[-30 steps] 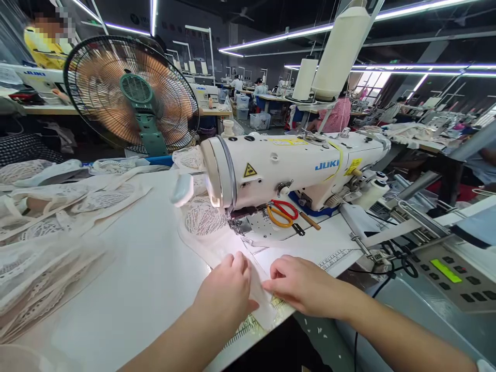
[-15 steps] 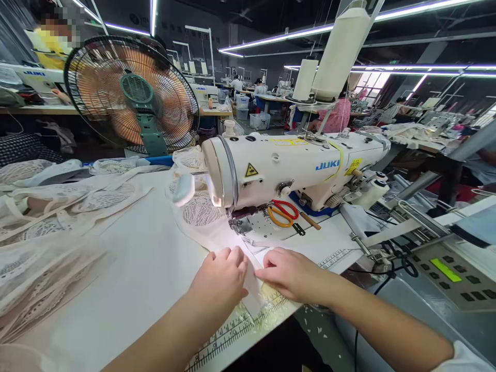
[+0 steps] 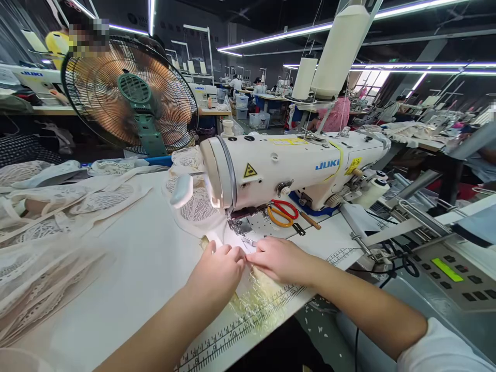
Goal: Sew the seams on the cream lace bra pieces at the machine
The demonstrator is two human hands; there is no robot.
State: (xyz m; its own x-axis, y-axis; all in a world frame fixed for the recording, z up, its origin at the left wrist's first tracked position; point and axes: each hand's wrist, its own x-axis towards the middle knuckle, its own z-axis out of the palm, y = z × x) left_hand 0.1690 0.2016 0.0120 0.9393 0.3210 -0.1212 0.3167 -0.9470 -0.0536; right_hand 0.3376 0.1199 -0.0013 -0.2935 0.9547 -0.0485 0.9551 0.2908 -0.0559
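Observation:
A white JUKI sewing machine [image 3: 271, 168] stands before me, its lamp lighting the needle area. Pale lace-and-fabric garment [image 3: 197, 206] runs under the machine head and toward me. My left hand [image 3: 219, 268] is closed on the garment's near edge, its fingers curled over the cloth. Close against it, my right hand [image 3: 275, 261] pinches the same edge beside the metal guide, fingertips almost meeting the left ones. The exact fold between the fingers is hidden.
Red-and-yellow-handled scissors [image 3: 282, 213] lie on the machine bed. Lace pieces [image 3: 58, 206] are heaped at left, a large fan [image 3: 134, 95] behind them. A ruler tape [image 3: 232, 333] lines the front edge. The control panel [image 3: 445, 274] sits at right.
My right hand has moved left and slightly up to meet the left hand. The cloth has advanced toward the needle, and less of it hangs over the front ruler.

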